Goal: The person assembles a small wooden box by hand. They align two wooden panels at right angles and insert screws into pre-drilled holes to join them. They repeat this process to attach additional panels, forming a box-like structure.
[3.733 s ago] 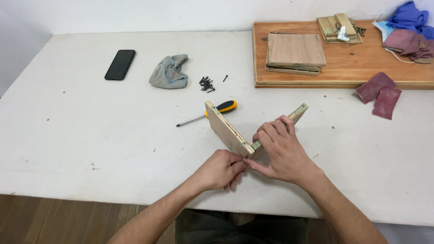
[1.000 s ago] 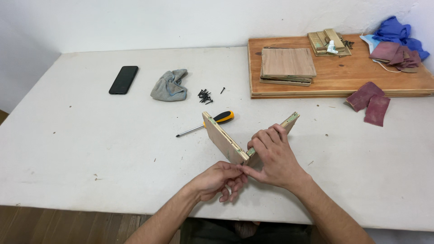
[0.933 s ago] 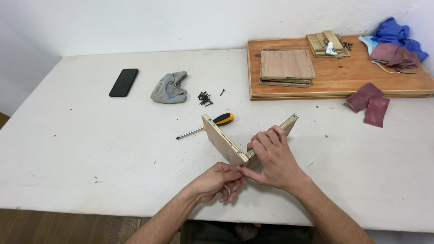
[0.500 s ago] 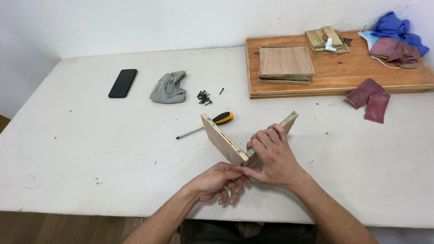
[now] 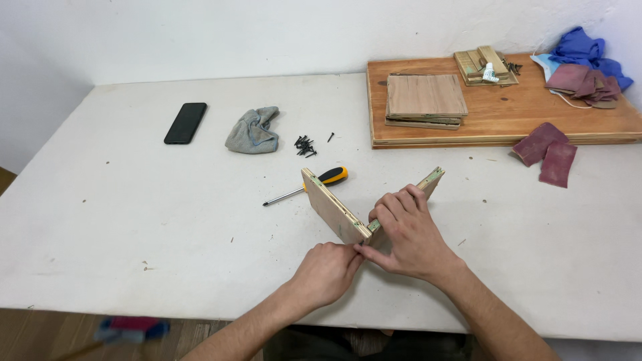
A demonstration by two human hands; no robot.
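From the head camera, two small plywood panels stand on edge near the front of the white table [image 5: 134, 220], meeting in a V at the corner closest to the person. The left panel [image 5: 331, 208] shows its broad face and runs back toward the screwdriver; the right panel [image 5: 428, 182] is seen mostly as a thin edge angling away to the right. The right hand [image 5: 408, 234] lies over the right panel with its fingers [image 5: 394, 204] curled over the top edge and the thumb reaching to the joint, so it is closed around that panel. The left hand [image 5: 328, 271] sits just below the corner, fingers loosely curled and fingertips touching the bottom of the joint; whether it pinches anything small there cannot be told. Just behind the left panel lies one screwdriver [image 5: 304, 188] with a yellow and black handle, its tip pointing left. Farther back are a small heap of dark screws [image 5: 305, 145], too bunched to count, with one stray screw [image 5: 330, 136] beside it, one crumpled grey cloth [image 5: 253, 130] and one black phone [image 5: 185, 122]. At the back right a wooden board [image 5: 508, 120] carries a stack of plywood pieces [image 5: 425, 100], a smaller pile of wood offcuts [image 5: 485, 67] and blue and reddish rags [image 5: 588, 67]. Two reddish sandpaper sheets [image 5: 547, 152] lie on the table in front of the board.
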